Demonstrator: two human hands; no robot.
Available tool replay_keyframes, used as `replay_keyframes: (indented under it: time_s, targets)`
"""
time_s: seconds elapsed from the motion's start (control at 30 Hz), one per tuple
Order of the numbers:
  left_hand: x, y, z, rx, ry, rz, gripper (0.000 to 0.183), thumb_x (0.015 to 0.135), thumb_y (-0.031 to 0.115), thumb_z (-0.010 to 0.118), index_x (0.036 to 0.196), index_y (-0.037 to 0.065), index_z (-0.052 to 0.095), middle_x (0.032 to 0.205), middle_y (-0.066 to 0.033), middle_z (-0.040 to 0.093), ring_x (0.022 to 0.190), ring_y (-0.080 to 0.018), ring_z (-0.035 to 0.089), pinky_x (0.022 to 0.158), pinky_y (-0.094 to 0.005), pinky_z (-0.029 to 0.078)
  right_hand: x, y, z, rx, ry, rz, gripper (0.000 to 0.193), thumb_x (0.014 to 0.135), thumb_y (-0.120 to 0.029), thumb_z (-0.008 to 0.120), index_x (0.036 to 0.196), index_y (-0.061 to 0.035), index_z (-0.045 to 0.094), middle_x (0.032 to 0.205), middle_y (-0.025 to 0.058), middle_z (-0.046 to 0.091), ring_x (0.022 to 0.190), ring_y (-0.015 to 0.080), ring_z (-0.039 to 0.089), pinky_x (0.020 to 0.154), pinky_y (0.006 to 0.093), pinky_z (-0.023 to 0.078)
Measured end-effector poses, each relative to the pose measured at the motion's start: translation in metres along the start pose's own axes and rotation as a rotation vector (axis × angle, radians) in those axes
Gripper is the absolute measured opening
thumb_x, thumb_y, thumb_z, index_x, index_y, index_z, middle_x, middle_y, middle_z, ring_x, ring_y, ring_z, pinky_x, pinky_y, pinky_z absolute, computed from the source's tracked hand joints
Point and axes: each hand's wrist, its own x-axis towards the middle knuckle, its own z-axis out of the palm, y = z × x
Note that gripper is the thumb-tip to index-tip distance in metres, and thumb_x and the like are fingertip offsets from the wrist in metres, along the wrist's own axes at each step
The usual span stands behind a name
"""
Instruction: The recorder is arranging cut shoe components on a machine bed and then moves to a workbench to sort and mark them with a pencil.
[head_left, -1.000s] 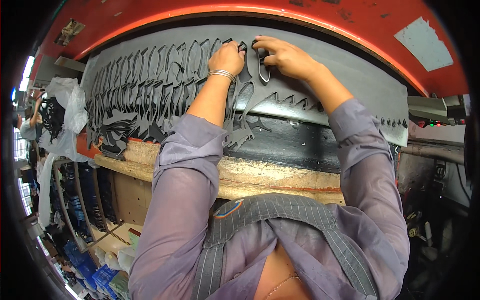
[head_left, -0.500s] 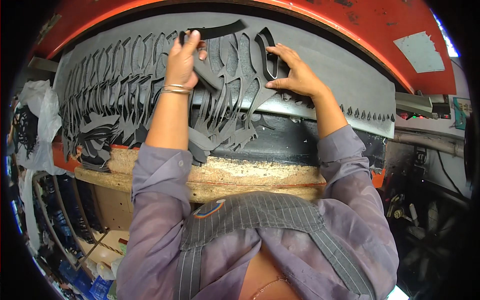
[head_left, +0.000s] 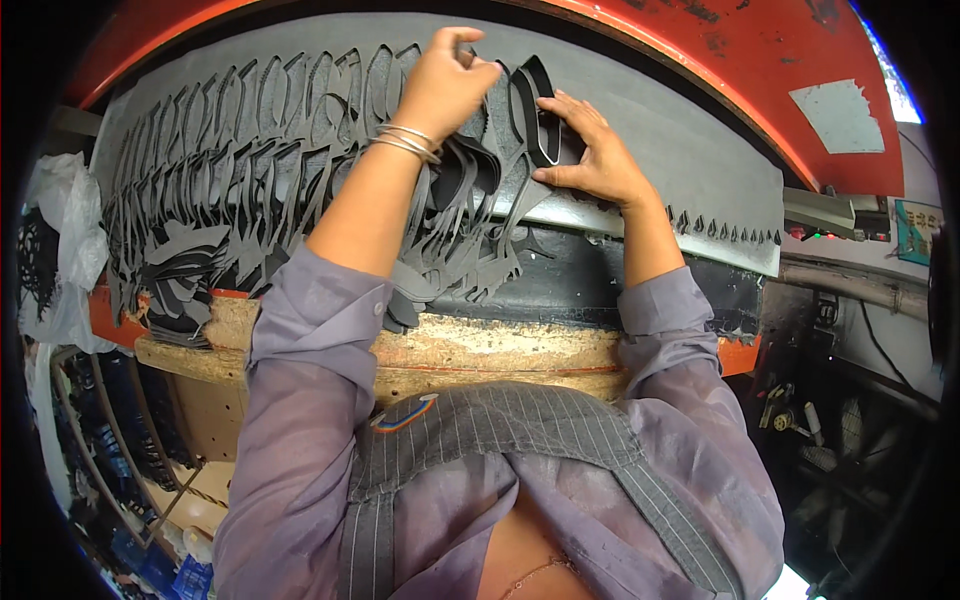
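A black-walled cutting die (head_left: 530,95), a narrow pointed band with a pale lower edge, stands upright on a grey sheet (head_left: 690,150). My right hand (head_left: 598,150) grips its right side, with thumb and fingers spread along the wall. My left hand (head_left: 452,85) is just left of the die, over the cut-out part of the sheet. Its index finger is bent and its thumb points right; the other fingers are hidden. Dark curved cut strips (head_left: 472,165) protrude from beneath this hand and seem held in its palm, though the grip itself is hidden.
Grey cut waste (head_left: 220,140) spreads across the left, its ends hanging toward me. Loose pieces (head_left: 185,265) lie at its near left. A worn wooden edge (head_left: 500,345) runs in front of me. The red machine frame (head_left: 720,60) arches beyond the sheet; a plastic bag (head_left: 70,250) hangs left.
My left hand has moved right, toward the die, and turned over. The black strip it held up is no longer raised; dark strips now show beneath it. My right hand stays on the die.
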Motion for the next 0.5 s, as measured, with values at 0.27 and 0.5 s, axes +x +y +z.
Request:
replay_keyframes:
  time_s: [0.27,0.5]
  targets:
    - [-0.016,-0.021,0.004,-0.17,-0.02,-0.007,0.042,0.079,0.017,0.068,0.114,-0.001,0.053,0.078,-0.0022,0.062,0.063,-0.0082,0.056,0.059,-0.0249,0.047,-0.001,0.004,0.004,-0.002,0.061,-0.031,0.079,0.057,-0.031,0.084,0.128,-0.0114,0.054,0.133,0.0197,0.051,0.131,0.0339,0.04,0.112,0.0454,0.025]
    - [-0.026,-0.018,0.003,-0.107,-0.077,-0.049,0.033,0.091,0.016,0.055,0.12,0.0,0.054,0.085,-0.0033,0.062,0.064,-0.008,0.056,0.061,-0.0213,0.047,-0.001,0.004,0.004,-0.031,0.07,-0.038,0.079,0.057,-0.03,0.084,0.127,-0.0114,0.054,0.131,0.0204,0.052,0.131,0.0345,0.04,0.111,0.0472,0.025]
